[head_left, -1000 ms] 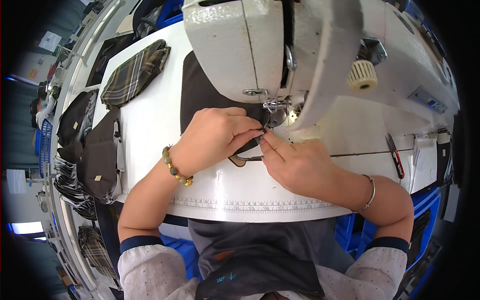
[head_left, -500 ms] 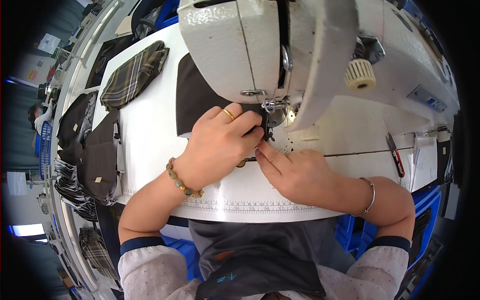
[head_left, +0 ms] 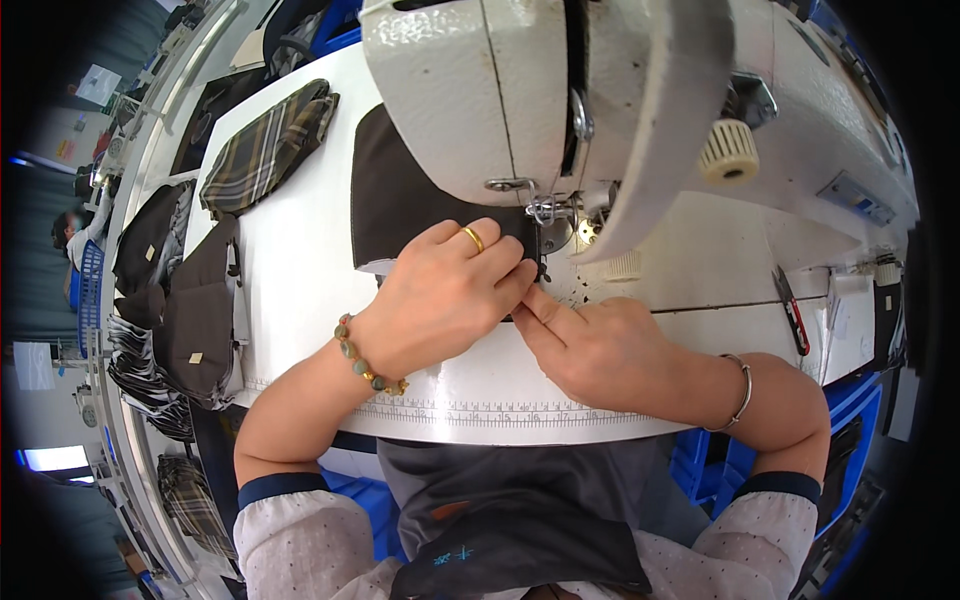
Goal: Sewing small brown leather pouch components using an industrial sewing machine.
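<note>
Dark fabric piece point(head_left: 400, 205) under two hands: left hand point(head_left: 445, 300), right hand point(head_left: 595, 345)

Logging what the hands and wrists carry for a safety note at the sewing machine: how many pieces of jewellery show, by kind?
Gold ring on the left hand: 1
Beaded bracelet on the left wrist: 1
Thin metal bangle on the wrist of the right hand: 1
Total: 3
</note>
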A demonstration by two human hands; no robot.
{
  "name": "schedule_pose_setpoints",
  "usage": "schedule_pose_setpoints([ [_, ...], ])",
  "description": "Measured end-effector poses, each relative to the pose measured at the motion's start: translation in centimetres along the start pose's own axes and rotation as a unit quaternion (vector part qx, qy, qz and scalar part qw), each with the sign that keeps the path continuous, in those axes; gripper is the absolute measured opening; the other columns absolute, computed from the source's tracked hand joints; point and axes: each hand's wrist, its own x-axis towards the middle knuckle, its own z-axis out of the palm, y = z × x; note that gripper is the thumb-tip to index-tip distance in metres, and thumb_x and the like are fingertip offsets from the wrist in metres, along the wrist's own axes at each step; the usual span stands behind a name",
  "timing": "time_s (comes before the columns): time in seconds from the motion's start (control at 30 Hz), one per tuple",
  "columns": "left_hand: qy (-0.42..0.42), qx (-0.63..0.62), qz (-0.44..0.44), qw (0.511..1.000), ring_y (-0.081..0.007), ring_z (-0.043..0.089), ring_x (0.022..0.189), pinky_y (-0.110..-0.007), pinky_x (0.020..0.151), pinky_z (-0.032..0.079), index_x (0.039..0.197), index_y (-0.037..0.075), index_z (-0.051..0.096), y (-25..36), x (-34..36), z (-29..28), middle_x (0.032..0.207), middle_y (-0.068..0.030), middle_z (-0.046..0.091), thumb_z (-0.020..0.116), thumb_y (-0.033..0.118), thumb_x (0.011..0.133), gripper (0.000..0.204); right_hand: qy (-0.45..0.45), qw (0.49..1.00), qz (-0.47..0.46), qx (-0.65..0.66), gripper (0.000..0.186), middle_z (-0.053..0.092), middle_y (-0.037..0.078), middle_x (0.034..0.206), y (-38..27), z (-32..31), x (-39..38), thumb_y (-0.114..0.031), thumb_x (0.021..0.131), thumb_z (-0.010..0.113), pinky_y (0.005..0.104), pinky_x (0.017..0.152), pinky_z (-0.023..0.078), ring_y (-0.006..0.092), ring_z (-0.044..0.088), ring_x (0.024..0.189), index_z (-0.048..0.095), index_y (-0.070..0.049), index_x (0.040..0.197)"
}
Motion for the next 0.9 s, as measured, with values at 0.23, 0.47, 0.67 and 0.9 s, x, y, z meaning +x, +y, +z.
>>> schedule_pose_setpoints([
  [0.23, 0.005, 0.003, -0.007, 1.000, -0.0163, 0.056, 0.085, -0.029, 0.066, 0.046, 0.090, 0.007, 0.071, -0.3, 0.4, 0.1, 0.084, 0.0000, 0.055, 0.067, 0.016, 0.072, 0.020, -0.008, 1.000, 0.011, 0.001, 0.033, 0.070, 0.025, 0.114, 0.3, 0.1, 0.2, -0.010, 0.077, 0.064, 0.0286, 0.041, 0.046, 0.0156, 0.060, 0.049, 0.071, 0.006, 0.105],
  [0.47, 0.025, 0.022, -0.037, 0.999, -0.0158, 0.059, 0.083, -0.029, 0.073, 0.049, 0.093, 0.010, 0.074, -1.1, 0.4, 1.1, 0.086, 0.0013, 0.058, 0.066, 0.015, 0.074, 0.021, 0.004, 0.998, 0.061, -0.013, 0.035, 0.072, 0.012, 0.114, 0.7, 1.1, 0.4, -0.011, 0.077, 0.071, 0.0295, 0.041, 0.044, 0.0140, 0.056, 0.047, 0.073, -0.001, 0.110],
  [0.67, 0.034, 0.002, -0.053, 0.998, -0.0168, 0.061, 0.079, -0.030, 0.072, 0.050, 0.092, 0.011, 0.075, -1.2, 0.4, 1.0, 0.084, 0.0016, 0.060, 0.069, 0.016, 0.070, 0.023, 0.021, 0.998, 0.053, 0.005, 0.041, 0.070, 0.011, 0.121, 0.5, 0.9, 0.6, -0.011, 0.076, 0.070, 0.0288, 0.042, 0.044, 0.0127, 0.056, 0.048, 0.071, -0.002, 0.117],
  [0.9, 0.080, -0.007, -0.086, 0.993, -0.0181, 0.062, 0.073, -0.031, 0.067, 0.050, 0.087, 0.012, 0.073, -1.1, 0.4, 2.1, 0.081, 0.0014, 0.059, 0.069, 0.016, 0.067, 0.021, -0.017, 0.999, 0.049, 0.015, 0.034, 0.070, 0.015, 0.116, 0.3, 0.5, 0.7, -0.012, 0.079, 0.063, 0.0289, 0.042, 0.048, 0.0159, 0.061, 0.050, 0.070, 0.002, 0.110],
])
